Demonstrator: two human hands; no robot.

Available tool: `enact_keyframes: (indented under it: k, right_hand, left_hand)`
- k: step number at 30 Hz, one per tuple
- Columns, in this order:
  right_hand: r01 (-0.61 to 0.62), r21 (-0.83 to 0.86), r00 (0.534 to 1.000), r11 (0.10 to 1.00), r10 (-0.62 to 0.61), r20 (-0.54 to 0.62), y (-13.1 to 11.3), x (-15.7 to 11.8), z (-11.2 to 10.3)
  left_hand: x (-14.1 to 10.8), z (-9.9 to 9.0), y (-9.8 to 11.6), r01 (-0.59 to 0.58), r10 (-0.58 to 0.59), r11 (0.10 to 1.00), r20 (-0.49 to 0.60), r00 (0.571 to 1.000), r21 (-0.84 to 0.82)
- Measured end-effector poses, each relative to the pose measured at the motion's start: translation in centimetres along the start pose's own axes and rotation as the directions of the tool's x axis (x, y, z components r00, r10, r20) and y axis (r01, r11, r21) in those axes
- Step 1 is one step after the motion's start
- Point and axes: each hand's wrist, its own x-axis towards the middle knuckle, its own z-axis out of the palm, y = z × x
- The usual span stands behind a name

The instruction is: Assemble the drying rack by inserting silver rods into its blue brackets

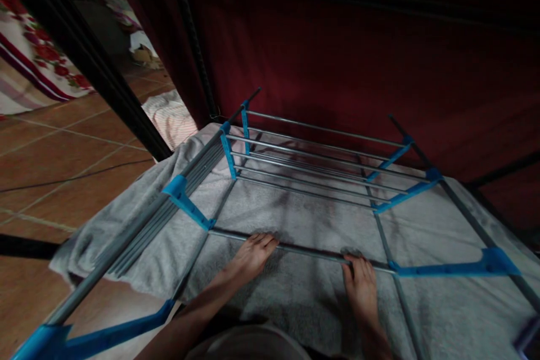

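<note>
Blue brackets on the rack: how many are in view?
7. On the left pole, far to near: first bracket, second bracket, third bracket, fourth bracket (partly cut off). On the right pole, likewise: fifth bracket, sixth bracket, seventh bracket. Others may be offscreen.

Both the left hand and right hand were totally bare, and the slim forearms were uncovered as far as the view went. Down low there was a pale grey, rounded piece of clothing with a curved edge, tbh too dim to make out the fabric.
</note>
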Motion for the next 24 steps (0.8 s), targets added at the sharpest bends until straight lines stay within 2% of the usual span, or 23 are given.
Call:
enact_keyframes:
  k: [10,24]
  right_hand:
    - [0.001,-0.021,1.0,1.0,-0.001,0.003,-0.07,0.19,-0.03]
    - [0.038,-0.039,0.999,0.999,-0.037,0.033,0.22,0.08,0.08]
  left_hand:
    - [0.52,-0.32,-0.13,-0.013,0.012,0.999,0.006,1.0,0.048]
    - [0.23,0.01,-0.5,-0.016,0.018,0.998,-0.049,0.999,0.053]
